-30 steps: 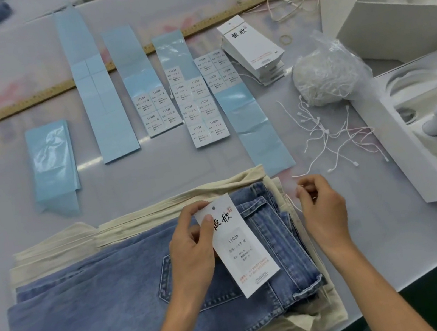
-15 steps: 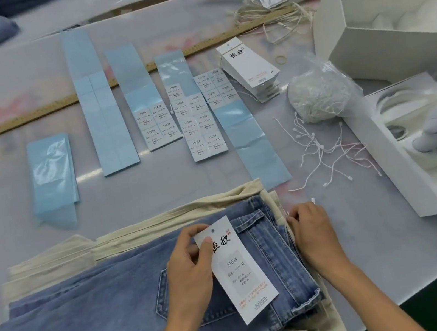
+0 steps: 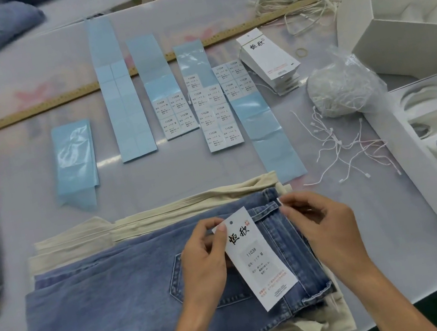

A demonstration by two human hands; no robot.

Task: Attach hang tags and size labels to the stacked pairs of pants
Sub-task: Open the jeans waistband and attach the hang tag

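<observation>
Bright, even overhead light, soft faint shadows under the hands, white glare streaks on the glossy surface and blue backing strips, motion blur at left edge, wide-angle bowing along the wooden ruler.

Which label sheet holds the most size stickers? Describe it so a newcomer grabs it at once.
Find the long wooden ruler crossing the table. Four blue backing strips lie over it; take the third from the left. It alone carries two columns of white stickers, five rows deep.
</observation>
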